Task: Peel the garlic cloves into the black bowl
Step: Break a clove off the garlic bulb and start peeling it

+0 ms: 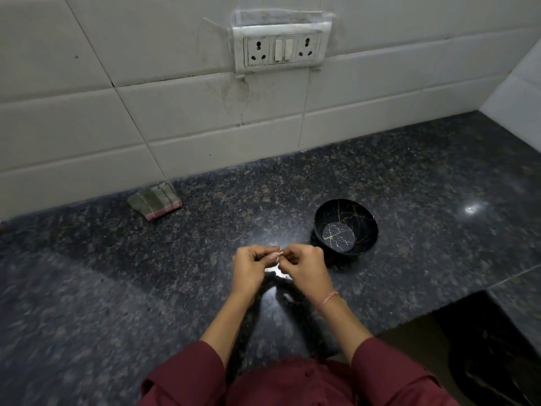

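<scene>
Both bare forearms (225, 317) rise from the bottom edge and lean toward each other, so that the two hands meet in the middle. The left hand (248, 269) shows its back, and its fingers (261, 254) are curled inward. The right hand (304, 268) mirrors it, also with curled fingers. The fingertips of both hands pinch a small pale garlic clove (277, 254) between them. Dark red fabric sleeves (187, 373) reach to the elbows. A thin pink thread bracelet (328, 300) sits on the right wrist.

On the speckled dark granite counter (117, 288), the round black veined bowl (345, 210) sits just right of the right hand (304, 269); a folded green cloth (155, 202) lies behind, far left.
</scene>
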